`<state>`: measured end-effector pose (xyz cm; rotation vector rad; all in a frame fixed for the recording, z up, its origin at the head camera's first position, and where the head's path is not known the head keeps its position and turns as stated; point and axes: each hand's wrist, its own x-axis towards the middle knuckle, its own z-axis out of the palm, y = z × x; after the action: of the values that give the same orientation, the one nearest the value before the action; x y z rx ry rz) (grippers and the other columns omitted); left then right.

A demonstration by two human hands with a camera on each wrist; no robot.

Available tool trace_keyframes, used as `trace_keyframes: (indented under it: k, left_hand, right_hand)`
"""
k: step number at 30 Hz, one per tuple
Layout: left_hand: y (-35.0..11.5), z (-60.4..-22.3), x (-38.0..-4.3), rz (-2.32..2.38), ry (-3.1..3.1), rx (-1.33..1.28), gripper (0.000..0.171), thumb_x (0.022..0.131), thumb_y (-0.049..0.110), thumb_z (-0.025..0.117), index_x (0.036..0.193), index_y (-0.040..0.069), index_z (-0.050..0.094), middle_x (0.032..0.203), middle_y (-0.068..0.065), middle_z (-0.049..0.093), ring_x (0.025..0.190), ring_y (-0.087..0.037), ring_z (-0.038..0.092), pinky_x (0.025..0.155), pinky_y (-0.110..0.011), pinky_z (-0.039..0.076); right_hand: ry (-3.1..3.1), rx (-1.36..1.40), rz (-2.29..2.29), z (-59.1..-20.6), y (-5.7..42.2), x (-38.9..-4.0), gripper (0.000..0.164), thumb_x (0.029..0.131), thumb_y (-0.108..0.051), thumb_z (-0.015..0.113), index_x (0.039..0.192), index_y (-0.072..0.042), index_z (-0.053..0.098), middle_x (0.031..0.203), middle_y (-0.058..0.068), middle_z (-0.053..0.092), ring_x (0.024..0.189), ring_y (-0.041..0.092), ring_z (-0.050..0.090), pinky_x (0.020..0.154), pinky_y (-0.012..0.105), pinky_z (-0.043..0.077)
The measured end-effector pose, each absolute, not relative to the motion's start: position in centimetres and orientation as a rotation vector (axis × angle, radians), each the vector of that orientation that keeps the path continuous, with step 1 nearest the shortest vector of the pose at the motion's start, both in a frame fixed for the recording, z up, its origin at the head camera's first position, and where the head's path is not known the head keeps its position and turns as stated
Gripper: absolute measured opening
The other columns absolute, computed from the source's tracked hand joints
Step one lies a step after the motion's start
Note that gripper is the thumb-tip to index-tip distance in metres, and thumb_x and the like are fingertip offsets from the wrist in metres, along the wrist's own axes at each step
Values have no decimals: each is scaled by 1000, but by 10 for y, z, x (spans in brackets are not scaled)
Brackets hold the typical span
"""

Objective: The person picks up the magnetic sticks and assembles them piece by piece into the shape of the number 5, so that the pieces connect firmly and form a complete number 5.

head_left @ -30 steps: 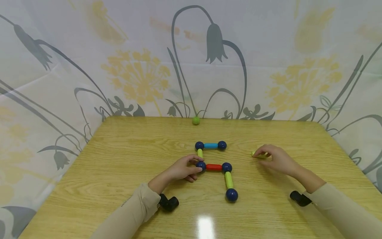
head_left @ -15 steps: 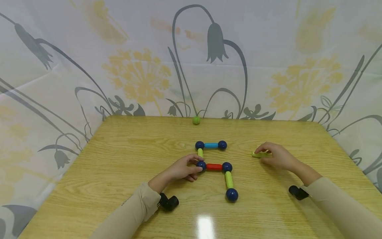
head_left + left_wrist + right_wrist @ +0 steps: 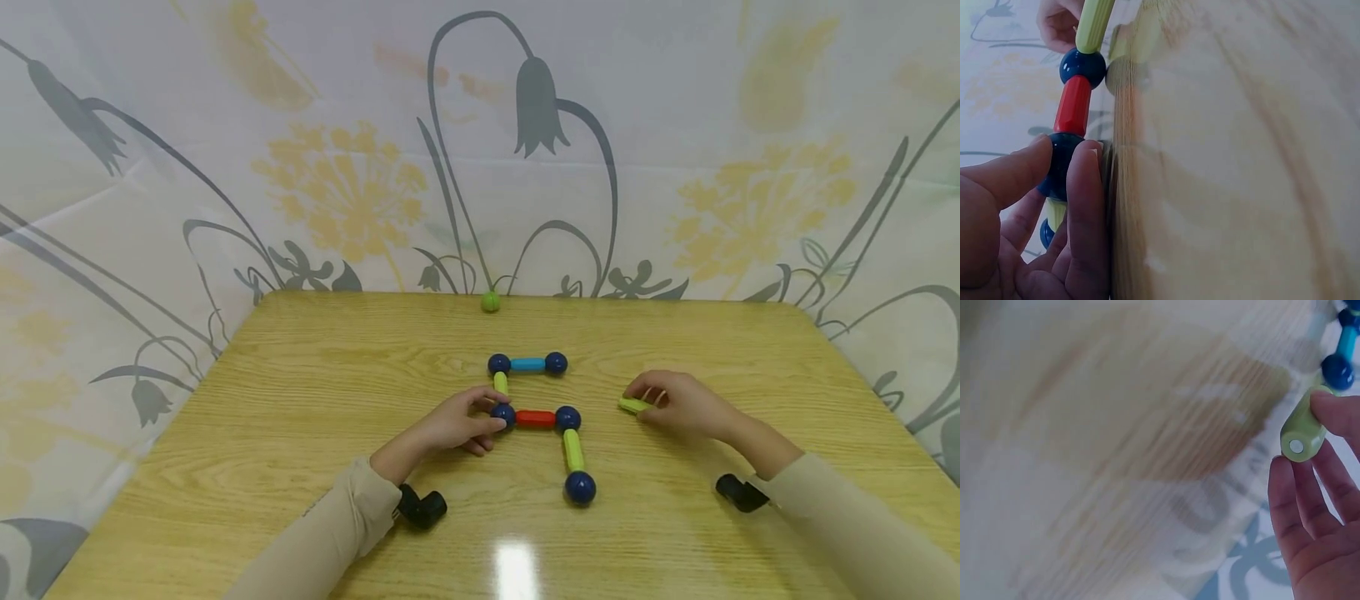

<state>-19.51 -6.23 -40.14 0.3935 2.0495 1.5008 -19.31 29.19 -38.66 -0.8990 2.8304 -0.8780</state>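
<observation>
My left hand [image 3: 456, 421] pinches a dark blue ball [image 3: 503, 416] between thumb and fingers, as the left wrist view also shows. That ball joins a red rod [image 3: 536, 418] on its right and a yellow-green rod [image 3: 501, 383] behind it. The chain runs on to a blue rod [image 3: 527, 364] at the back and a yellow-green rod [image 3: 573, 450] at the front, with dark blue balls at the joints and ends. To the right, my right hand [image 3: 686, 406] grips a loose yellow-green rod [image 3: 1304, 428]. A pale round disc shows in its end.
A small green ball [image 3: 491, 302] sits at the far edge of the wooden table [image 3: 337, 350]. Behind the table hangs a flower-patterned cloth [image 3: 645, 167]. A black camera is strapped at each wrist.
My right hand has lifted or drawn the yellow-green rod slightly nearer and to the left, and the rod has turned. The left hand and the chain stay in place.
</observation>
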Motion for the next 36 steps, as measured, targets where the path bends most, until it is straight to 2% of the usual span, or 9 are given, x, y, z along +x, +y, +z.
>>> trace_keyframes:
  k: [8,17,23,36]
  left_hand:
    - [-62,-400,-197,1488,2057,382,35,93,13,59,128,9,52,121,-12,50,68,-20,63,60,-33,55]
    - [-61,-399,-199,1478,2063,391,36,93,12,59,128,8,52,120,-13,51,66,-19,62,58,-33,55]
    - [-61,-398,-199,1468,2068,393,36,93,13,59,129,8,51,121,-14,50,65,-19,62,58,-33,55]
    - [-60,-397,-198,1464,2072,389,37,93,13,59,129,9,51,123,-15,49,65,-19,62,58,-33,55]
  right_hand:
    - [2774,-1087,-938,-382,270,-176,25,81,0,70,105,-5,65,97,1,63,81,10,56,67,28,51]
    - [2703,-1328,-1038,-378,244,-160,30,78,2,72,105,-9,64,97,0,63,79,9,56,66,26,51]
    - [2643,-1405,-1062,-378,228,-154,30,78,1,72,104,-12,64,97,-4,62,80,7,54,67,24,50]
    - [2464,-1523,-1141,-379,201,-145,28,81,0,70,105,-14,63,99,-2,63,81,9,57,68,26,51]
